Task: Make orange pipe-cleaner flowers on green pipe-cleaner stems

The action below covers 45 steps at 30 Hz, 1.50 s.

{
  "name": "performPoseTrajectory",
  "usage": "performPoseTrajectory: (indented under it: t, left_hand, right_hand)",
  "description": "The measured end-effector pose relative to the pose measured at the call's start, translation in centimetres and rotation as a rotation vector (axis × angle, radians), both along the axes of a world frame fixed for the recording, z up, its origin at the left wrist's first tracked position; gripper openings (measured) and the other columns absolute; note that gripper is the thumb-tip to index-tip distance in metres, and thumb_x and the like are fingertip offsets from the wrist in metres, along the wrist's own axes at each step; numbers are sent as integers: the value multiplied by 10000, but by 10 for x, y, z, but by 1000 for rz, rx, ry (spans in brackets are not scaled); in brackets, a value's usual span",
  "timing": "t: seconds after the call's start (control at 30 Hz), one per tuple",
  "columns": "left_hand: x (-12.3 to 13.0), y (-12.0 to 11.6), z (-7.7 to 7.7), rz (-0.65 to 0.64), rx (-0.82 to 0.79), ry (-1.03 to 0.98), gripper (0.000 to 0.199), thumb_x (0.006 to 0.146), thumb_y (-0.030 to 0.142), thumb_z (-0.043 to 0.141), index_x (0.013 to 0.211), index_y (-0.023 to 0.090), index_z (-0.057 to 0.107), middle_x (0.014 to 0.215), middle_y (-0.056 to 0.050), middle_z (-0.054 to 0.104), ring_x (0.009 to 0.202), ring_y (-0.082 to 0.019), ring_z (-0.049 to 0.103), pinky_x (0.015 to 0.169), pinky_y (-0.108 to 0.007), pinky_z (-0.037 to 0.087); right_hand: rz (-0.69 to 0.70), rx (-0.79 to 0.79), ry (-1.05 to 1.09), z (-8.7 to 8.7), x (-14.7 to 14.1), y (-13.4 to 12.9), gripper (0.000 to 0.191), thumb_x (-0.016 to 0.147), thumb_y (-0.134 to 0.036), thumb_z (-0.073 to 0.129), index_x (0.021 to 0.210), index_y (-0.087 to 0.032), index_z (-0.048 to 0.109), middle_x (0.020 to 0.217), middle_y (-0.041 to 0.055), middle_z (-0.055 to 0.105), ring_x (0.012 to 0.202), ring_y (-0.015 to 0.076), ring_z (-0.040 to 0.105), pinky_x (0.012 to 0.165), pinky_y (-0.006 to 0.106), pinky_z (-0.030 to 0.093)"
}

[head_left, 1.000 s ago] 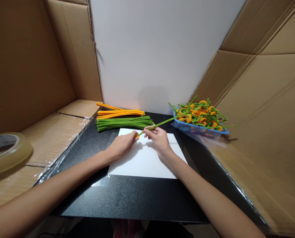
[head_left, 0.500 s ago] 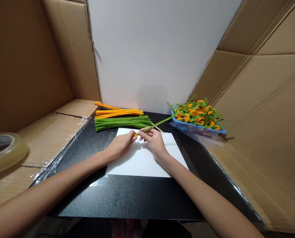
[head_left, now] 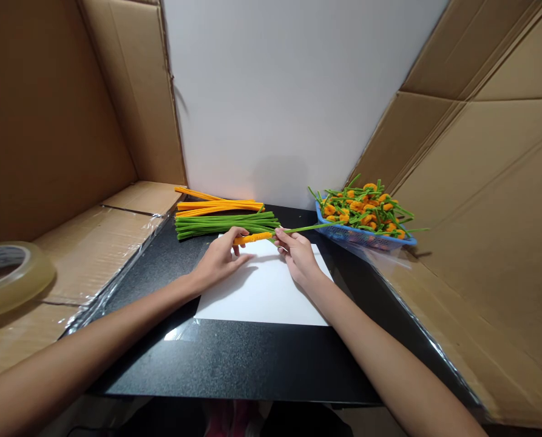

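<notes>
While between hands point(head_left: 218, 258) point(head_left: 298, 258), orange-wrapped pipe cleaner point(head_left: 252, 238)

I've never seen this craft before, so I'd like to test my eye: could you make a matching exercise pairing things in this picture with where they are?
Things:
1. Blue plastic basket
2. Roll of clear tape
3. Loose green pipe cleaners
4. Sheet of white paper

Places:
A. On cardboard, left of the black table
B. Beneath the left hand and right hand
C. Back right corner of the black table
D. Just in front of the orange pipe cleaners

Pairs: 1-C, 2-A, 3-D, 4-B
</notes>
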<state>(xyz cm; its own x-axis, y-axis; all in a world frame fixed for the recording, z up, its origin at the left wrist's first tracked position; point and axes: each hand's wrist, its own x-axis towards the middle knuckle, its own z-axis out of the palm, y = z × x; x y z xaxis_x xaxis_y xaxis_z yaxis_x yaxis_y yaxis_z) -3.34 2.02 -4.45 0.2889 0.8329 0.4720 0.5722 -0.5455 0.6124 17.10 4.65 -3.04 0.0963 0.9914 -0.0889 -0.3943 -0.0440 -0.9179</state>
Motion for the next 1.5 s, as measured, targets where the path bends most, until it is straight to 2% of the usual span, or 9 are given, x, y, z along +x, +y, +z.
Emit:
performPoseTrajectory:
  t: [0.1,0.2,0.43,0.67,0.77,0.9,1.1,1.33,1.5]
  left_hand:
    - [-1,1,2,16,24,-59,305,929,406,609,1154,202,591,985,-32,703,638,-112,606,636,-243,488]
    - [0,1,2,28,63,-35,247,936,398,612,1080,201,645,955,-33,740,708,-138,652,664,-244,490]
    - [0,2,2,55,64,-94,263,942,418,604,1043,182,659,908,-45,764,733,-166,689,655,-241,480]
    - [-1,2,2,95,19,129,254,1000,387,500,1122,196,614,800,-18,725,677,-170,644,632,-253,442]
    - [-3,5,2,105,89,163,272,983,398,537,1162,201,590,824,-14,715,663,-159,636,634,-254,453]
    - [-9,11,2,76,249,113,251,958,359,585,1150,198,609,903,-29,734,651,-127,644,626,-233,476]
    - [-11,11,7,148,375,-7,264,952,423,600,990,181,698,782,-19,741,576,-105,608,582,-212,469]
    - [-9,7,12,199,383,-101,244,898,409,670,955,178,726,709,-7,719,536,-95,572,562,-210,466]
    - [-8,6,10,176,217,-217,249,876,409,692,911,164,718,715,-10,718,553,-100,594,532,-203,457]
  right_hand:
    - [3,-52,48,1,3,2,280,560,-246,900,717,-168,683,702,0,689,631,90,563,567,216,371]
    - [61,-38,64,1,0,0,284,558,-249,905,726,-161,694,699,7,692,630,88,555,564,217,363]
    - [141,-57,73,0,-3,-3,329,519,-302,930,716,-159,708,707,19,699,656,98,566,578,216,362]
    - [121,44,-58,3,-4,-7,306,578,-336,901,762,-168,723,736,18,710,661,104,570,610,237,387]
    - [79,10,-34,4,-3,-6,272,597,-303,891,753,-167,714,727,17,708,641,98,562,585,232,383]
    - [-12,-83,40,8,3,-2,225,617,-227,878,702,-164,679,689,10,693,605,86,547,556,221,389]
    - [3,-115,40,9,5,0,204,654,-211,862,680,-165,665,673,21,700,587,91,553,529,220,390]
    - [31,-117,36,7,5,0,153,690,-209,836,698,-158,692,678,29,707,583,89,567,523,215,396]
    - [-5,-103,84,9,7,1,91,744,-133,787,696,-131,709,659,32,687,585,71,566,518,180,412]
